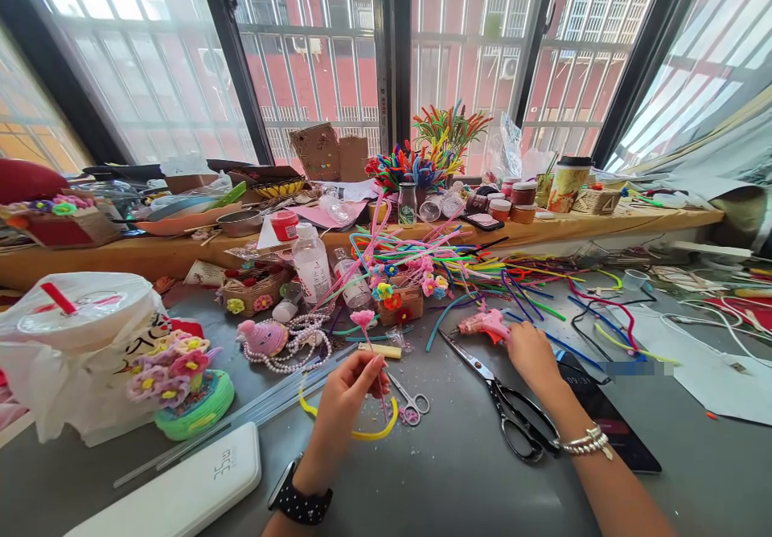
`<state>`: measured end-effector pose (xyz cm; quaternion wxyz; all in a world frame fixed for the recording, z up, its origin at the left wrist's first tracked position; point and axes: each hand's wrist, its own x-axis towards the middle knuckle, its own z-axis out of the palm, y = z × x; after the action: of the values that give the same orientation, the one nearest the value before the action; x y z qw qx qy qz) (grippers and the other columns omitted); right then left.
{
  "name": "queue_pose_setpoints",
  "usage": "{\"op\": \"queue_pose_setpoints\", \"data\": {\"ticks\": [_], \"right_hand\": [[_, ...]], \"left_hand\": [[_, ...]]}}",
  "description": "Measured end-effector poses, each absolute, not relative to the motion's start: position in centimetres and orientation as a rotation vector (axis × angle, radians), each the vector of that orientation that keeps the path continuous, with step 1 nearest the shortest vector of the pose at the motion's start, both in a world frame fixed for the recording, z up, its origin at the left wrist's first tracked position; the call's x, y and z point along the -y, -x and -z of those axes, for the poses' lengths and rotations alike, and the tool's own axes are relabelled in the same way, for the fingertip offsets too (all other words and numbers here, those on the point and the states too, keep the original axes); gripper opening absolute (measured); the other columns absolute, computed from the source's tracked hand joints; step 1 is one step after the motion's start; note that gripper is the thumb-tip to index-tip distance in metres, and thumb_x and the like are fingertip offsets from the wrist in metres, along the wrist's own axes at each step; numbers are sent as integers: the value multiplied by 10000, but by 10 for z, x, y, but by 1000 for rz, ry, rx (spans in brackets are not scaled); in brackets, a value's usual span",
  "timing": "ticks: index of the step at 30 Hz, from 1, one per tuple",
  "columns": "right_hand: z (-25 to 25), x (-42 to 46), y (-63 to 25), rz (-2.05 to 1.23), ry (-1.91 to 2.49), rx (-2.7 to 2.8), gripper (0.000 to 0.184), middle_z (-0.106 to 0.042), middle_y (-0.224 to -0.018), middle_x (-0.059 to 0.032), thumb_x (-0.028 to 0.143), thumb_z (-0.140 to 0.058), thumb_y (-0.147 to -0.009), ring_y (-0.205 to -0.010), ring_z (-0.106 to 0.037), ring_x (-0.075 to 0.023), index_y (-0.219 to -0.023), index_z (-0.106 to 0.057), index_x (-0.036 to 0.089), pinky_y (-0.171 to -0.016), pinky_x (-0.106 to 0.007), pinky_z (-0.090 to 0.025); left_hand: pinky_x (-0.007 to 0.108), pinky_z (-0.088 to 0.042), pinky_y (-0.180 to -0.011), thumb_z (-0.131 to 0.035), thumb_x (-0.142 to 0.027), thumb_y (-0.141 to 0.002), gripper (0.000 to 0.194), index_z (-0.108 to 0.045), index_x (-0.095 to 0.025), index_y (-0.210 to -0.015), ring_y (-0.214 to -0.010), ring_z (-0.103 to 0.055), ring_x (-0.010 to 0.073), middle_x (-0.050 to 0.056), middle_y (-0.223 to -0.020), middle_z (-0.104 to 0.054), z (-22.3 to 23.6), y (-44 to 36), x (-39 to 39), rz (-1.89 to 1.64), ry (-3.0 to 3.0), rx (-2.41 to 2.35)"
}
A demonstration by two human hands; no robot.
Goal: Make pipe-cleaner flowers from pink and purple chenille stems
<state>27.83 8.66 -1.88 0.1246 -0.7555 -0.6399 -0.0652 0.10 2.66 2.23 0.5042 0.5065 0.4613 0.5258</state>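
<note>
My left hand (346,396) is closed in a pinch on the thin stem of a pink pipe-cleaner flower (363,319), which stands upright above the fingers. My right hand (534,354) is closed round the handle of a pink hot glue gun (490,325) whose nozzle points left. Behind the left fingers lies a pale yellow stick (379,351). A yellow pipe cleaner (371,436) curves on the table under that hand, next to small scissors (411,400) and pink scraps. Large black-handled scissors (503,400) lie open below the glue gun.
Clear glue sticks (241,420), a white power bank (181,485) and a crocheted flower pot (196,404) are on the left. A tablet (609,416) lies under my right forearm. Bottles (311,264), a small basket (401,309) and many loose pipe cleaners (512,268) crowd the back.
</note>
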Motion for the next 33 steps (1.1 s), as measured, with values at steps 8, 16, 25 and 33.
{"op": "queue_pose_setpoints", "data": {"ticks": [8, 16, 25, 33], "right_hand": [[15, -79, -287, 252, 1981, 1782, 235, -555, -897, -119, 146, -464, -758, -825, -507, -229, -972, -544, 90, -743, -293, -384], [22, -84, -289, 248, 1790, 1704, 234, -564, -879, -133, 194, -402, -760, -816, -511, -248, -928, -537, 104, -741, -348, -408], [17, -85, -291, -60, 1481, 1635, 358, -567, -1002, -131, 358, -310, -811, -895, -524, -235, -1037, -475, 135, -765, -368, -406], [10, -85, -299, -542, 1377, 1199, 465, -615, -808, -86, 491, -434, -714, -667, -564, -197, -983, -532, 125, -574, -293, -429]], "left_hand": [[203, -411, -483, -575, -331, -679, 191, -547, -144, -650, -492, -507, 97, -19, -534, -559, -21, -1, -28, -1259, -1216, -1116], [205, -411, -485, -564, -341, -684, 196, -550, -147, -655, -492, -511, 99, -20, -537, -564, -19, 0, -28, -1261, -1245, -1115], [195, -408, -476, -564, -323, -689, 178, -548, -148, -657, -492, -509, 93, -26, -538, -565, -19, 0, -29, -1249, -1254, -1104], [196, -409, -476, -562, -332, -687, 189, -546, -146, -655, -492, -512, 93, -25, -532, -565, -18, 0, -30, -1251, -1253, -1103]]}}
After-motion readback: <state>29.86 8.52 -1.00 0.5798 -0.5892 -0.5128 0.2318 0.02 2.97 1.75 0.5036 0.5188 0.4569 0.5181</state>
